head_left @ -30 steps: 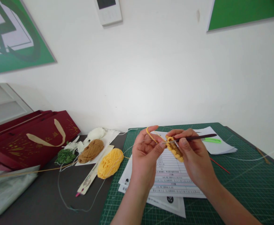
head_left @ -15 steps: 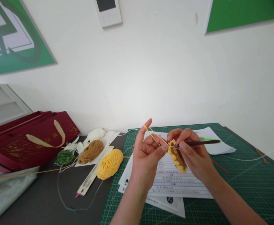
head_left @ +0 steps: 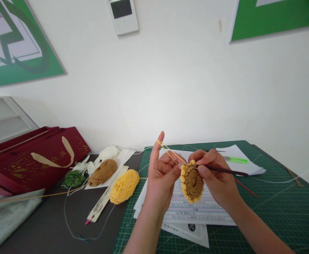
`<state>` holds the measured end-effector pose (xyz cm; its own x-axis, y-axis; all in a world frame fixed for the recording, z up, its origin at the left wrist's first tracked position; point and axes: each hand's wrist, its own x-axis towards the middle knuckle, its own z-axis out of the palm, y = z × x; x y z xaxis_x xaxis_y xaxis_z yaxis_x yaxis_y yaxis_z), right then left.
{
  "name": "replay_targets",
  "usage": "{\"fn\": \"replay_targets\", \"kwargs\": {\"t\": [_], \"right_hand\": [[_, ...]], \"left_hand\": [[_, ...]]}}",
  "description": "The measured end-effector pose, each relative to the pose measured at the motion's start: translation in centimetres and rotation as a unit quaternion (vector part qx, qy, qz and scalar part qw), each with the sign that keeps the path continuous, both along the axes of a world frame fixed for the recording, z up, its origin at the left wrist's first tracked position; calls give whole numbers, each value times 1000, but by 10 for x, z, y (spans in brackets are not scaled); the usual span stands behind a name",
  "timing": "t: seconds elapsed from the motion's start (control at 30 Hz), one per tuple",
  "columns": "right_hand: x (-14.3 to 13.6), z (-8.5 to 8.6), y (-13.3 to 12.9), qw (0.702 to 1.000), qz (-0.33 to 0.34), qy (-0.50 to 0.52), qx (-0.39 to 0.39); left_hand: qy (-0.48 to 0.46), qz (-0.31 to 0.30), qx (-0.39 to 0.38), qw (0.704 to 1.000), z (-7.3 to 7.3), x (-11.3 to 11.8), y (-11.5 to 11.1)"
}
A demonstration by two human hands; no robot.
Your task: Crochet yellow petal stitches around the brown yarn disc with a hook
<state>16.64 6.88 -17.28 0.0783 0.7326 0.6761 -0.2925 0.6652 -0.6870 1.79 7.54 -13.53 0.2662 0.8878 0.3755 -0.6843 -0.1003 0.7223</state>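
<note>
The left hand (head_left: 161,178), in the middle of the frame, pinches the top edge of the piece (head_left: 193,181) between thumb and fingers, its index finger raised with a yellow strand (head_left: 167,149) looped over it. The right hand (head_left: 215,176) grips the dark hook (head_left: 227,171), whose handle points to the right of the frame and whose tip meets the piece's upper rim. The piece, a brown round with a bumpy yellow border, hangs just right of the frame's centre, in front of a printed sheet (head_left: 204,213); whether its lower edge touches the paper I cannot tell.

The sheet lies on the green mat (head_left: 281,218). The mat's left edge slants down to the bottom of the frame, and its right edge slopes toward the lower right, with a strip of bench (head_left: 51,229) beyond. Bare mat spreads at lower right, around the right forearm. A red stick (head_left: 247,188) lies near that forearm, and a green cutter (head_left: 237,160) rests on papers (head_left: 256,170) behind the hand. The yellow ball (head_left: 124,187) sits just outside the mat's left edge, beside the brown ball (head_left: 103,173). The wall (head_left: 170,77) stands close behind the mat's far edge.
</note>
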Motion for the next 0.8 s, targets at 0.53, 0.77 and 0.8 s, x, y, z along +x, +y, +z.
{"fn": "replay_targets", "kwargs": {"t": [0.53,0.77,0.8], "right_hand": [[-6,-3,-10,987,-133,-5,92],[-6,-2,-5,999,-34,17,-10],[-6,-2,-5,999,-25,17,-14]], "left_hand": [[19,24,9,999,-3,3,-1],[24,13,11,1000,-4,0,2],[27,12,12,999,-4,-1,2]]}}
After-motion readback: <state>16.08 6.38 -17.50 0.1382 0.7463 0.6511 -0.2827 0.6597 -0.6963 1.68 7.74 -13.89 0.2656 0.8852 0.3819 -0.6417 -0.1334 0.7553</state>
